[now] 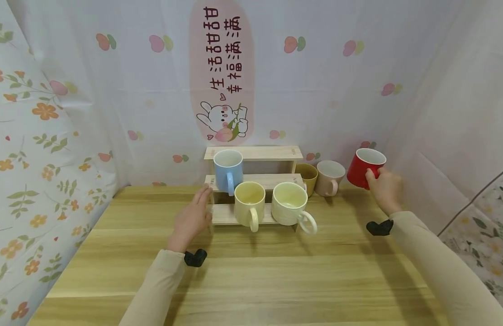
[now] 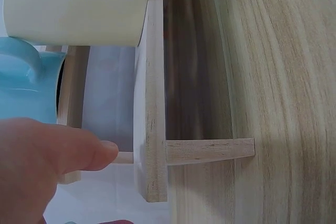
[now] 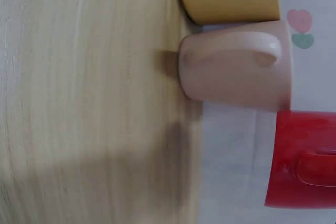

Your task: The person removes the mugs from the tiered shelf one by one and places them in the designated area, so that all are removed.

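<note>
My right hand (image 1: pixel 386 191) grips a red mug (image 1: pixel 357 172) with a white inside by its handle, tilted above the back right of the table. In the right wrist view the red mug (image 3: pixel 294 156) shows beside a pink mug (image 3: pixel 231 69), but the hand is out of sight. My left hand (image 1: pixel 190 224) is at the left end of a stepped wooden rack (image 1: pixel 253 154), fingers extended; its thumb (image 2: pixel 84 148) is by the rack's side. A light blue mug (image 1: pixel 224 174) stands on the middle step. A yellow mug (image 1: pixel 245 213) and a cream mug (image 1: pixel 287 213) occupy the lowest.
Right of the rack, a mustard mug (image 1: pixel 310 183) and the pink mug (image 1: pixel 329 181) stand against the back curtain (image 1: pixel 162 113). Handles of the yellow and cream mugs jut over the rack's front. Wood-grain tabletop (image 1: pixel 255 285) stretches in front.
</note>
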A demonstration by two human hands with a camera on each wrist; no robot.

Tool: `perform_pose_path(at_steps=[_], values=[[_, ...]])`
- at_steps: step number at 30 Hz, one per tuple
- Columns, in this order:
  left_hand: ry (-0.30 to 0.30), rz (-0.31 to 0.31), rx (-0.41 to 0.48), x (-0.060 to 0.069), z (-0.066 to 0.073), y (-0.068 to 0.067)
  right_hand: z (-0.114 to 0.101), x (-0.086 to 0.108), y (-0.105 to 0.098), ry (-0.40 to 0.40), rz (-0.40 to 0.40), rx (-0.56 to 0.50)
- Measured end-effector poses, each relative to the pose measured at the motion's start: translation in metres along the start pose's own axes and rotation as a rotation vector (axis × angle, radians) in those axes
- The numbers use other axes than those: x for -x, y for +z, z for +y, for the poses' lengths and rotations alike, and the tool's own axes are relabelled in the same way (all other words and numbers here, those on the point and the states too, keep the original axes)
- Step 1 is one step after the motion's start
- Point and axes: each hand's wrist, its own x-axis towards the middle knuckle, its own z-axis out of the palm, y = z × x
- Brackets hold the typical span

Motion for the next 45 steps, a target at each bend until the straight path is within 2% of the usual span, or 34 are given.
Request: perform_pose_path(at_steps=[9,14,29,39,45], values=[[-0.009,0.003,-0.001,0.0,-0.001,0.0,0.013,0.003,0.018,0.014,-0.074,0.031],[0.002,0.011,-0.004,0.0,-0.001,0.0,0.024,0.009,0.031,-0.016,-0.097,0.042],[-0.008,0.016,0.0,0.0,0.001,0.001,0.029,0.018,0.05,-0.024,-0.1,0.071],[-0.009,0.014,0.014,0.0,0.001,0.003,0.032,0.023,0.054,-0.032,-0.107,0.087],[-0.014,0.011,0.025,-0.001,0.001,0.003,0.034,0.022,0.059,-0.067,-0.065,0.09]])
